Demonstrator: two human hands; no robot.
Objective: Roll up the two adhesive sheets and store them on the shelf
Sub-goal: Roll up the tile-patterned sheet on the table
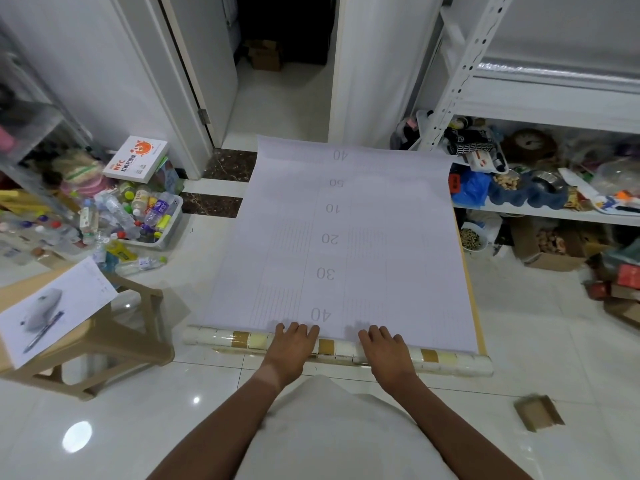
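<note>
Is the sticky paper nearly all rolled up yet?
Not yet. A short rolled part sits at the near edge. The left hand and right hand press flat on it. Most of the adhesive sheet lies flat on the floor. No second sheet shows, and nothing is on the shelf yet.

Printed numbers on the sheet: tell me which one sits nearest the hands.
The near 40, just beyond the left hand; the other 40 is at the far edge.

Cluttered home storeroom, glossy tiled floor [242, 410], metal shelving [540, 109] piled with oddments, bin of plastic bottles [138, 216], open doorway [284, 64]
</note>
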